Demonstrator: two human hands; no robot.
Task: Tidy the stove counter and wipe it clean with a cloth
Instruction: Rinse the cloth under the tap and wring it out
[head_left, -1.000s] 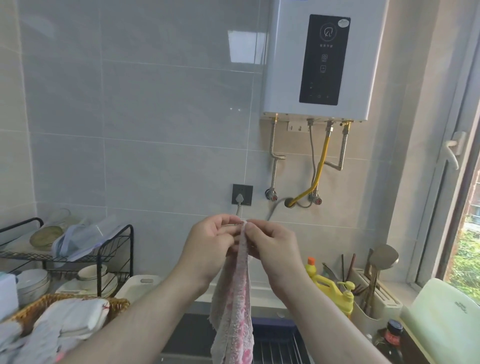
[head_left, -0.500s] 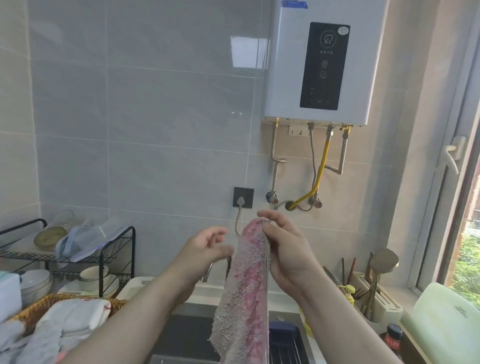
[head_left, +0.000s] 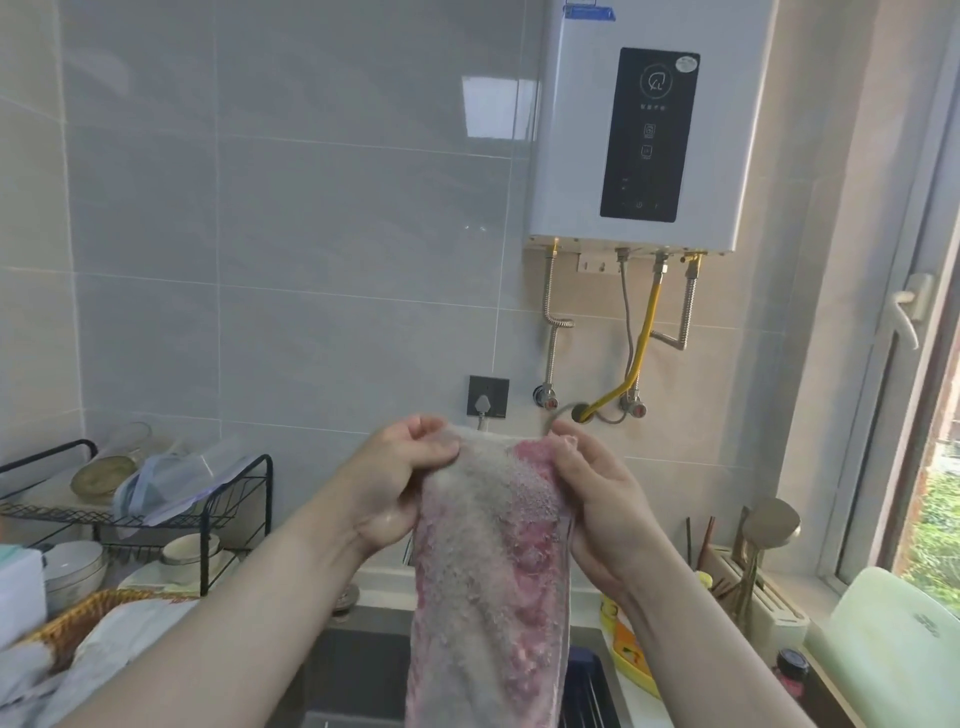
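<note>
Pink-and-grey cloth (head_left: 488, 571) strung up between the two hands, top edge pinched at both corners. Rest of it hanging straight down between the forearms and out of the bottom of the shot, right over the dark sink (head_left: 353, 670).

Left hand (head_left: 400, 478) on the left corner, fingers curled in, thumb clamping the fabric. Right hand (head_left: 597, 509) on the right corner, fingertips nipping the edge, palm turned in along the cloth's side. Both raised to about the same height, forearms angling up from the bottom corners, nothing but the cloth between them.

Off to the left of the left hand: black wire dish rack (head_left: 156, 499) with bowls and a plastic bag on it. Below that forearm, a wicker basket (head_left: 78, 618) piled with white fabric. Well apart from the hand, so fair room on that side.

Just behind the hands, above the cloth's top edge, a dark wall socket (head_left: 488, 396) with a plug in it. Up above the right hand, a white water heater (head_left: 639, 124), hoses dropping down the wall behind the knuckles, not touching.

Under the right forearm, a yellow bottle (head_left: 631, 657). Further right, a utensil holder (head_left: 769, 587) and a pale green cutting board (head_left: 893, 639) by the window. Tighter on that side.
</note>
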